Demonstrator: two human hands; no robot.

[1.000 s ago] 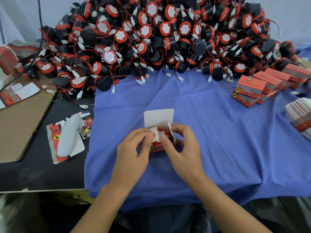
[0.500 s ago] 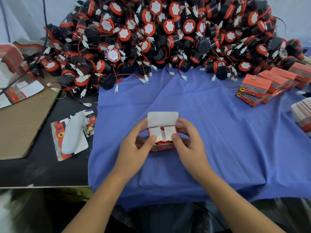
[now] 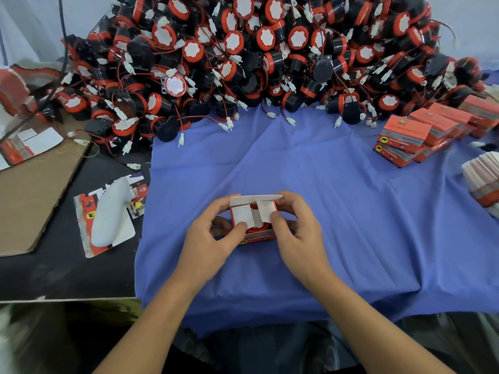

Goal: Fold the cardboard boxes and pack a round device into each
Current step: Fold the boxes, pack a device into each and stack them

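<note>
Matt cardboard box, creased blue cloth, glossy plastic devices, rough brown cardboard sheet.

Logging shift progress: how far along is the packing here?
Done: a few closed boxes stacked at right. In hand: left hand and right hand hold one box, device inside, side flaps pressed in, lid not yet tucked. Remaining: the large pile of loose devices and the flat blanks at far right.

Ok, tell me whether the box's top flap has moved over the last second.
Yes. The top flap has tipped forward and down, away from the device pile, and now lies nearly level over the box.
</note>
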